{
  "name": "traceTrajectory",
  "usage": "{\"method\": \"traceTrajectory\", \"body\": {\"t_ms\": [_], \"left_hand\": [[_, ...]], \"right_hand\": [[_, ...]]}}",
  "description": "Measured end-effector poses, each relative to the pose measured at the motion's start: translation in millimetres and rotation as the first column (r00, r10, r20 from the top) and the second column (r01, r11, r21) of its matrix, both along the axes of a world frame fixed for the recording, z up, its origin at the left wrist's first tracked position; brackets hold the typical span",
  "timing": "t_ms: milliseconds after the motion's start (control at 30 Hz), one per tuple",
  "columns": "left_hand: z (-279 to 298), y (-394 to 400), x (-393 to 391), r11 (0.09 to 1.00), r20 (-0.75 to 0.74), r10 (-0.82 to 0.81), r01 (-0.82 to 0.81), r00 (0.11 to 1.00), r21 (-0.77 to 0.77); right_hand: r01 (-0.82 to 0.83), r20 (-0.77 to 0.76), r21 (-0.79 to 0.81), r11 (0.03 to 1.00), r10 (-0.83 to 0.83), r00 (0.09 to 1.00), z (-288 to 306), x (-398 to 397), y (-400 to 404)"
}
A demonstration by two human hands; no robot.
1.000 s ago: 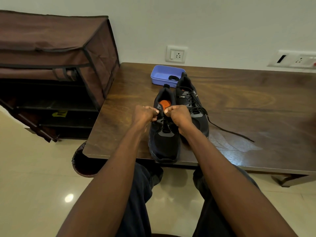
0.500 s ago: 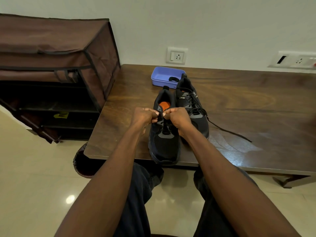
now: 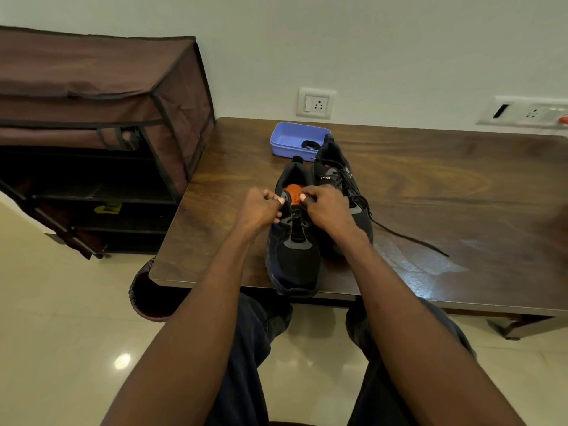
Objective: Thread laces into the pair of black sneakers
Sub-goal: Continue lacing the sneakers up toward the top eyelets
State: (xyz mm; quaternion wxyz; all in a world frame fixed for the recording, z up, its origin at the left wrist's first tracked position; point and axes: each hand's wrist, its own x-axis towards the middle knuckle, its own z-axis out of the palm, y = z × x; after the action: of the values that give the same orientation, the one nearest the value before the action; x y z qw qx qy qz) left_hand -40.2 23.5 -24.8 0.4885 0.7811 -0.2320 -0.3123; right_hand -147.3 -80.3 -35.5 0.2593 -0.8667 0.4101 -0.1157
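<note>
Two black sneakers stand side by side on the dark wooden table (image 3: 430,186). The near-left sneaker (image 3: 295,259) has an orange insole and its toe reaches the table's front edge. My left hand (image 3: 259,210) and my right hand (image 3: 327,207) are at its upper eyelets, each with fingers curled, pinching what looks like a black lace end. The laces between the hands are mostly hidden. The right sneaker (image 3: 335,176) is laced, and one loose lace (image 3: 408,238) trails from it to the right across the table.
A purple plastic tray (image 3: 289,139) with a black item inside sits behind the sneakers. A brown fabric shoe rack (image 3: 101,118) stands to the left of the table. Wall sockets are behind. A dark round object (image 3: 147,296) lies on the floor under the table's left corner.
Both hands have stayed at the left sneaker's upper eyelets and moved slightly apart; the orange insole now shows between them. The sneakers have not moved.
</note>
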Motion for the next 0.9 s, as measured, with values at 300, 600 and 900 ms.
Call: {"method": "traceTrajectory", "body": {"t_ms": [300, 600, 900], "left_hand": [[13.0, 33.2, 54.6, 0.381, -0.552, 0.651, -0.853, 0.521, -0.357], [10.9, 6.5, -2.0, 0.994, 0.026, -0.091, 0.089, 0.995, 0.069], [20.7, 19.6, 22.2, 0.684, -0.099, 0.652, -0.64, 0.752, -0.35]], "right_hand": [[0.02, 0.027, 0.169, 0.985, -0.024, 0.999, 15.4, -9.3, -1.8], [-0.062, -0.031, 0.158, 0.986, 0.067, 0.997, 14.7, -11.4, 0.0], [-0.044, -0.027, 0.242, 0.969, 0.052, 0.998, 20.1, -9.7, 0.1]]}}
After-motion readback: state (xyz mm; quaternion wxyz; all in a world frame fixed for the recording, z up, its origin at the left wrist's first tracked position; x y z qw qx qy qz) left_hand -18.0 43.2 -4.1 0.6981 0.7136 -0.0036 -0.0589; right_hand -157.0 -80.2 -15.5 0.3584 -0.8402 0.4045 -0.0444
